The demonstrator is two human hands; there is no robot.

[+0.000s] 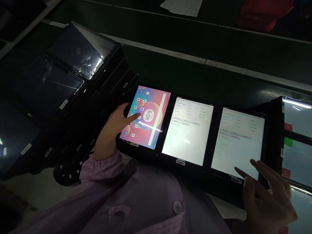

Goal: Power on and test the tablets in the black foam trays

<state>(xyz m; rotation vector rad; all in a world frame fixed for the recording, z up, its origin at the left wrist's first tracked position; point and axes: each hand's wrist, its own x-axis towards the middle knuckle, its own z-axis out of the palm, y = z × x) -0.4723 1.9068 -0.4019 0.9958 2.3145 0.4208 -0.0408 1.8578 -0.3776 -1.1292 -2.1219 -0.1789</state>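
Note:
Three lit tablets lie side by side in front of me. The left tablet (143,130) shows a colourful home screen with icons and a clock. My left hand (114,126) grips its left edge, thumb lying over the screen and the other fingers partly hidden at the side. White pages with check boxes, grey buttons and green text fill the middle tablet (187,139) and the right tablet (234,146). Above the lower right corner of the right tablet, my right hand (268,191) is open and holds nothing, fingers stretched out; contact with the glass cannot be made out.
Stacks of dark tablets (80,52) with small white labels stand at left. More lit tablets (297,156) with red and green patches are at right. Behind runs a pale strip (170,52) across the dark green surface, with white paper (181,7) and a red item (263,14) beyond.

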